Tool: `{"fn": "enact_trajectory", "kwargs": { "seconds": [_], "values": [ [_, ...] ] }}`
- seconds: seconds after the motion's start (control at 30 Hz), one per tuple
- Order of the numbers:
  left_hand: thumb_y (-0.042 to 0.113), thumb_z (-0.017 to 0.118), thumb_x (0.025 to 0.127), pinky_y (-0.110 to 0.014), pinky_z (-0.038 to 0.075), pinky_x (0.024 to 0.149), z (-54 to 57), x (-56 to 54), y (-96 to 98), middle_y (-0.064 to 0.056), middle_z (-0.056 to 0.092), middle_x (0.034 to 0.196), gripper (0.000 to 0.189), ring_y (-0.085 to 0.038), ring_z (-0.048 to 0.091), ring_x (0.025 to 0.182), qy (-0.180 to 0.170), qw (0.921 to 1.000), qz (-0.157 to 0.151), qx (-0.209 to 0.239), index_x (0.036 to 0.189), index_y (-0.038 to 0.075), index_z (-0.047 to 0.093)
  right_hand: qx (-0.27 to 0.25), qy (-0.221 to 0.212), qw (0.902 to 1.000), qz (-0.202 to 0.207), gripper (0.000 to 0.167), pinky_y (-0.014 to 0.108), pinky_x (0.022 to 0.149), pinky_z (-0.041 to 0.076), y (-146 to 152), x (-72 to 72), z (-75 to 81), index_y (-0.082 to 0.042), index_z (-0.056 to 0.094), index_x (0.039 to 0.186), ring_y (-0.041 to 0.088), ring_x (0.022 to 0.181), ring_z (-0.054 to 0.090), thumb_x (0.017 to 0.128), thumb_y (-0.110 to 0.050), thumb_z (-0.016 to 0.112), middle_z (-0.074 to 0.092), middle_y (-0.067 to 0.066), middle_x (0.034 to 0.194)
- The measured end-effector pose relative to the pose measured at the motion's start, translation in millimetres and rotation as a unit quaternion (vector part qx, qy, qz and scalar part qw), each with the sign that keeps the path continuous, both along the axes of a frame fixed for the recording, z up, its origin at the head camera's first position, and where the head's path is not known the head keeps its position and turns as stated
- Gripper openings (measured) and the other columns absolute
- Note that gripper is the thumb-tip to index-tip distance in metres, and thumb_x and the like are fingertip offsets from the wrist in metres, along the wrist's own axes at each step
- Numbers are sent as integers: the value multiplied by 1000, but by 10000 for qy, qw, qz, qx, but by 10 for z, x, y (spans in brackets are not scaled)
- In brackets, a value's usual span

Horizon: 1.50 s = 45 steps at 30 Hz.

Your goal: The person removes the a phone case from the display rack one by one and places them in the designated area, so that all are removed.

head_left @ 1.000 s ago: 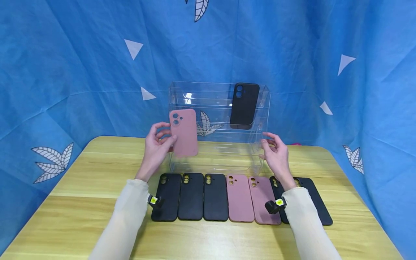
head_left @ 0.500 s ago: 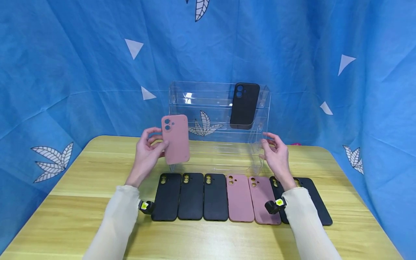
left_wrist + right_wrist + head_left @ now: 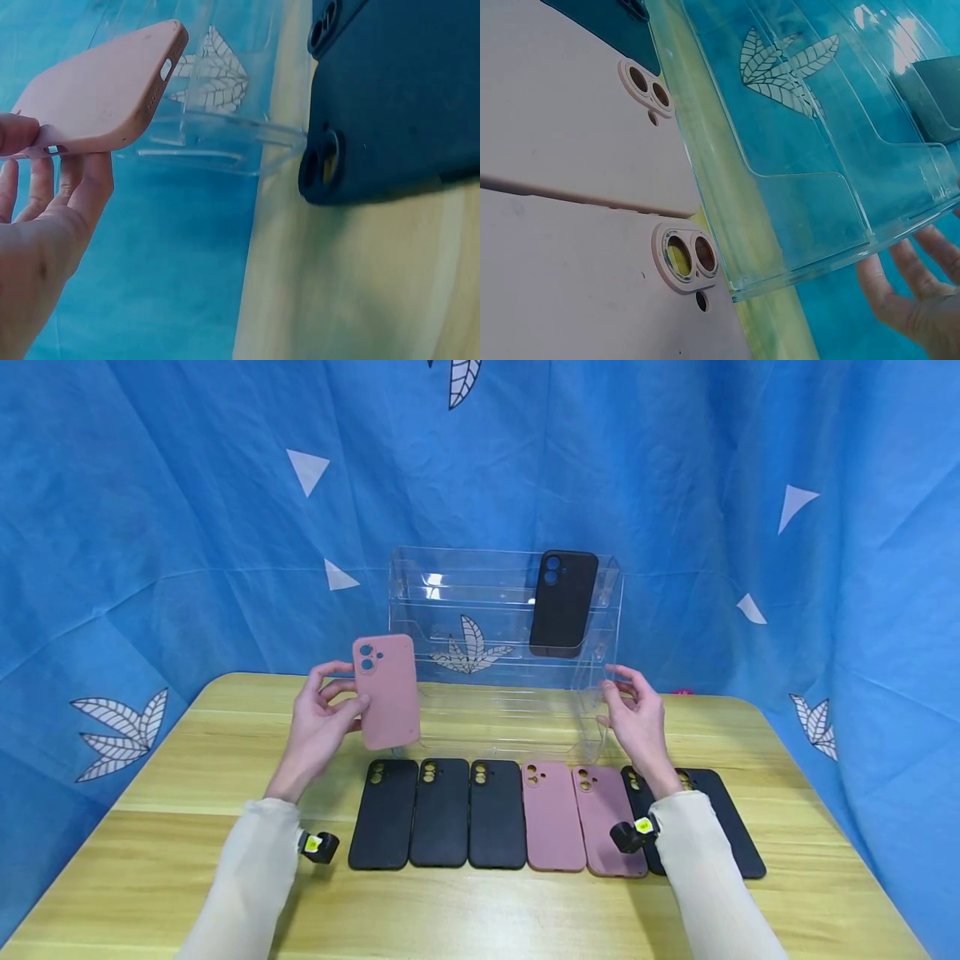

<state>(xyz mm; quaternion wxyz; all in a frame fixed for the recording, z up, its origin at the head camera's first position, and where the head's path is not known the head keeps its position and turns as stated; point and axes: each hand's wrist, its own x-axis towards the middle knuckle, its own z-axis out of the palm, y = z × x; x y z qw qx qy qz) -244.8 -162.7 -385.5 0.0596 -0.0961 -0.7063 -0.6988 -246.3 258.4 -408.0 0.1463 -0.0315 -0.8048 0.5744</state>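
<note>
Between thumb and fingers, my left hand (image 3: pixel 318 722) holds a pink phone case (image 3: pixel 392 702) by its left edge. The case is upright, back facing me, raised left of a clear tiered display stand (image 3: pixel 465 558) whose corner it overlaps. In the left wrist view, the thumb presses one side of the pink case (image 3: pixel 97 90) and the fingers support it beneath. My right hand (image 3: pixel 637 718) is at the stand's right side, its loosely bent fingers (image 3: pixel 907 270) right at the clear side panel. A black phone case (image 3: pixel 564 602) leans in the stand's upper right.
A row of phone cases lies in front of the stand: black ones (image 3: pixel 440 814) on the left, two pink ones (image 3: pixel 555 818) in the middle, more black ones (image 3: pixel 731 822) under the right wrist. A blue curtain (image 3: pixel 225 527) hangs behind the wooden table (image 3: pixel 480 914).
My left hand has drawn the pink phone case left and down, away from the front of the stand. My right hand has stayed in place beside the stand.
</note>
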Motion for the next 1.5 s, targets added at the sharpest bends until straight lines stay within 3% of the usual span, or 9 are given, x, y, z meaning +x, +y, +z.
{"fn": "enact_trajectory", "kwargs": {
  "seconds": [0.27,0.43,0.67,0.97,1.2,1.5],
  "values": [
    [3,60,100,-27,62,69,-11,50,-157,5,66,107,41,-8,72,80,-32,10000,-37,-43,134,21,45,-21,-39,10000,1,45,22,77,62,-3,-3,9,-12,50,148,22,114,64,108,-33,49,59,19,138],
    [6,60,101,-26,62,69,-32,94,-262,5,65,108,43,-7,72,80,-98,9994,-57,-324,138,22,43,-13,-62,10000,3,45,23,78,63,-9,6,12,-13,50,148,21,115,64,108,-34,49,58,19,138],
    [8,59,101,-27,62,73,-81,186,-418,4,63,108,51,-7,71,84,-343,9962,-123,-786,145,22,38,-67,-91,9999,35,45,24,78,63,-16,18,19,-13,49,149,35,123,61,109,-34,48,57,20,140],
    [4,54,102,-32,63,72,-155,267,-636,2,60,107,61,-10,72,80,-531,9923,-498,-1005,153,25,28,-91,-95,9999,28,46,21,77,62,-16,25,34,-13,49,149,35,123,61,108,-33,48,57,20,140],
    [-2,50,100,-36,63,74,-222,312,-743,0,58,109,70,-9,64,87,-692,9856,-763,-1338,160,20,20,-77,-101,9999,44,46,24,79,62,-22,31,38,-13,49,149,34,123,61,108,-33,48,57,20,140],
    [-3,51,95,-41,63,73,-269,366,-899,-9,59,113,78,-16,63,91,-1241,9728,-1094,-1624,161,21,17,-81,-90,9999,56,46,23,78,62,-18,32,39,-13,48,150,35,124,61,108,-34,48,57,20,141]
  ]
}}
